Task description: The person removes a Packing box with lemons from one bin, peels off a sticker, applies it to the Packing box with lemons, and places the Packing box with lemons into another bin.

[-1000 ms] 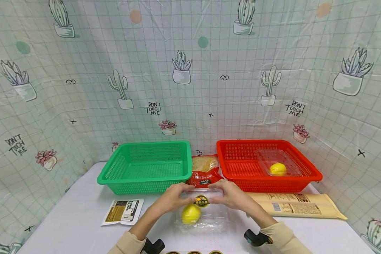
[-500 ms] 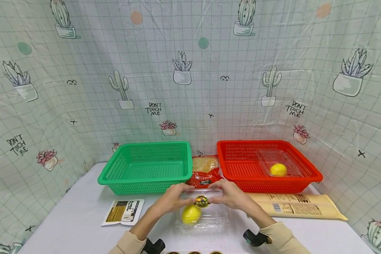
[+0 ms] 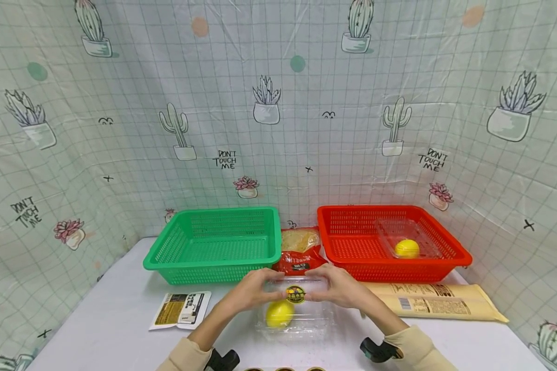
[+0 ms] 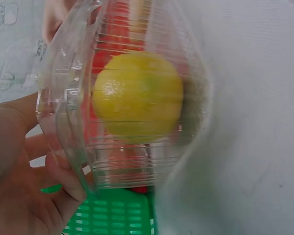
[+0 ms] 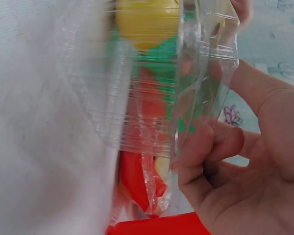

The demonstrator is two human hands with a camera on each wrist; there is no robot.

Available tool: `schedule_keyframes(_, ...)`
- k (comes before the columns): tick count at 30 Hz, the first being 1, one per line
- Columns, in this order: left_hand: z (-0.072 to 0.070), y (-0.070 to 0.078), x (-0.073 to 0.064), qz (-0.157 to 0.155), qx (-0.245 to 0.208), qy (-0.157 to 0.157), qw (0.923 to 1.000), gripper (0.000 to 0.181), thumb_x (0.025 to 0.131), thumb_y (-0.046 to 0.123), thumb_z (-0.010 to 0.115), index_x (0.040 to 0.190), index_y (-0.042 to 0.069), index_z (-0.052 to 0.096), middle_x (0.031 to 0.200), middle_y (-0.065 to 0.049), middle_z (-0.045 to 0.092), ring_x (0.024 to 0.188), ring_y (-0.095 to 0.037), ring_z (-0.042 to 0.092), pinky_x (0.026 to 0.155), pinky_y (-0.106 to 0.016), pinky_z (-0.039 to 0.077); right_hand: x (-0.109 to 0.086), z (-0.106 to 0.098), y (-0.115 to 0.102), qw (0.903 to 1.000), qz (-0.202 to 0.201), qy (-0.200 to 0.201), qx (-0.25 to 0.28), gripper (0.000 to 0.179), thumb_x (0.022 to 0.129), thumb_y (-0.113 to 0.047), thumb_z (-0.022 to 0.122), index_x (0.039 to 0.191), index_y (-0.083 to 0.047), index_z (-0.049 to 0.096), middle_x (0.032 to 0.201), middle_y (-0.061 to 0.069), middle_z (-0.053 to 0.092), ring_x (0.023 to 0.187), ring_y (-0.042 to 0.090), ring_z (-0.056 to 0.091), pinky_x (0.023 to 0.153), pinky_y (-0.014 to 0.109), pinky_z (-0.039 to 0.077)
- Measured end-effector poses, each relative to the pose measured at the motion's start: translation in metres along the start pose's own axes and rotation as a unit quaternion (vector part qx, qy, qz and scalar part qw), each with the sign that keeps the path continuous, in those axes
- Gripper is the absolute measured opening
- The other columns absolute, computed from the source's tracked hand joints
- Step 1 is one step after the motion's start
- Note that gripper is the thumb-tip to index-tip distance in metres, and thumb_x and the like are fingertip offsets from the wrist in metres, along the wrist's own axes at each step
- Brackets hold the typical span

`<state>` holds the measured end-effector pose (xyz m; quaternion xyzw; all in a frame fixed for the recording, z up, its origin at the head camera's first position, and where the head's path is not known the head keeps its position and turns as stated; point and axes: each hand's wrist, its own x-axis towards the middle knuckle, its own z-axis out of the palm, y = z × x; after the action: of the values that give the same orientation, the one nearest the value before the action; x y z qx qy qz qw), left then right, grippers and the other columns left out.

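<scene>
A clear plastic fruit box (image 3: pixel 308 320) with its lid down stands on the table at front centre. Inside it, toward the left, lies a yellow lemon (image 3: pixel 280 314). My left hand (image 3: pixel 249 292) grips the box's far left side, thumb on the lid and fingers at the rim. On the far right side my right hand (image 3: pixel 339 288) grips it likewise. Between the two thumbs is a round black fruit sticker (image 3: pixel 295 294) on the lid. In the left wrist view the lemon (image 4: pixel 138 97) shows through the ribbed wall; in the right wrist view curled fingers (image 5: pixel 198 147) meet the rim.
Behind stand a green basket (image 3: pixel 212 275) and a red basket (image 3: pixel 390 270) with another clear box and yellow fruit. A red food packet (image 3: pixel 300 257) lies between them. A white pouch (image 3: pixel 180 310) is at left, a long beige packet (image 3: pixel 433 300) at right.
My right hand and wrist have shifted very slightly to the right. The box, the lemon and my left hand look almost still.
</scene>
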<state>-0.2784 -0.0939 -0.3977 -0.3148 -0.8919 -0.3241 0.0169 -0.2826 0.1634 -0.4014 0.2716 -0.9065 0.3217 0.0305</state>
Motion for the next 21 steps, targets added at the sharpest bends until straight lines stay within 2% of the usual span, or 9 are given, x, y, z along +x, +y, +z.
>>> schedule_keyframes(3, 0.002, -0.001, -0.002, 0.001, -0.005, 0.016, 0.9999, 0.049, 0.091, 0.030, 0.069, 0.127, -0.003, 0.062, 0.123, -0.016, 0.067, 0.117, -0.034, 0.061, 0.100, -0.053, 0.048, -0.005, 0.000, 0.000, 1.0000, 0.004, -0.001, 0.002, 0.060, 0.081, -0.044, 0.078, 0.128, -0.009, 0.064, 0.127, 0.012, 0.065, 0.121, 0.035, 0.057, 0.098, 0.059, 0.047)
schedule_keyframes(5, 0.003, -0.002, -0.003, 0.004, -0.003, 0.037, 0.9993, 0.046, 0.092, 0.029, 0.067, 0.124, -0.003, 0.064, 0.123, -0.017, 0.067, 0.116, -0.034, 0.061, 0.100, -0.055, 0.047, -0.009, 0.000, 0.000, 0.9999, 0.014, -0.003, 0.004, 0.061, 0.082, -0.046, 0.075, 0.130, -0.011, 0.063, 0.129, 0.014, 0.063, 0.108, 0.031, 0.061, 0.089, 0.052, 0.052)
schedule_keyframes(7, 0.004, -0.004, -0.005, 0.005, -0.008, 0.061, 0.9981, 0.042, 0.093, 0.027, 0.067, 0.121, -0.003, 0.066, 0.123, -0.018, 0.067, 0.115, -0.036, 0.060, 0.100, -0.059, 0.044, -0.014, -0.001, 0.000, 0.9996, 0.027, -0.007, 0.007, 0.063, 0.083, -0.047, 0.074, 0.133, -0.011, 0.060, 0.131, 0.015, 0.059, 0.093, 0.022, 0.062, 0.077, 0.040, 0.055)
schedule_keyframes(10, 0.005, -0.005, -0.008, 0.001, -0.016, 0.096, 0.9952, 0.036, 0.092, 0.024, 0.068, 0.117, -0.003, 0.068, 0.123, -0.020, 0.066, 0.117, -0.039, 0.059, 0.102, -0.064, 0.039, -0.024, -0.004, 0.000, 0.9986, 0.047, -0.015, 0.017, 0.068, 0.084, -0.047, 0.074, 0.138, -0.010, 0.056, 0.127, 0.017, 0.056, 0.071, 0.010, 0.052, 0.059, 0.025, 0.048)
schedule_keyframes(15, 0.001, -0.009, -0.017, -0.014, -0.025, 0.142, 0.9894, 0.028, 0.091, 0.020, 0.069, 0.112, 0.001, 0.072, 0.121, -0.018, 0.068, 0.118, -0.039, 0.059, 0.104, -0.064, 0.038, -0.041, -0.013, 0.001, 0.9976, 0.056, -0.029, 0.028, 0.076, 0.084, -0.047, 0.074, 0.143, -0.005, 0.049, 0.127, 0.019, 0.055, 0.068, 0.004, 0.054, 0.055, 0.022, 0.048)
schedule_keyframes(19, -0.004, -0.016, -0.023, -0.036, -0.016, 0.146, 0.9885, 0.030, 0.091, 0.023, 0.069, 0.113, 0.002, 0.071, 0.120, -0.016, 0.069, 0.116, -0.036, 0.061, 0.103, -0.062, 0.041, -0.053, -0.020, 0.000, 0.9965, 0.045, -0.049, 0.050, 0.080, 0.085, -0.044, 0.073, 0.146, 0.000, 0.043, 0.127, 0.024, 0.059, 0.068, 0.003, 0.060, 0.055, 0.023, 0.050)
schedule_keyframes(21, -0.005, -0.019, -0.026, -0.049, -0.027, 0.133, 0.9896, 0.035, 0.092, 0.026, 0.068, 0.117, 0.001, 0.069, 0.123, -0.018, 0.067, 0.101, -0.034, 0.069, 0.100, -0.059, 0.046, -0.060, -0.021, 0.000, 0.9954, 0.036, -0.061, 0.065, 0.082, 0.086, -0.042, 0.073, 0.147, 0.001, 0.039, 0.126, 0.025, 0.061, 0.068, 0.003, 0.062, 0.055, 0.023, 0.051)
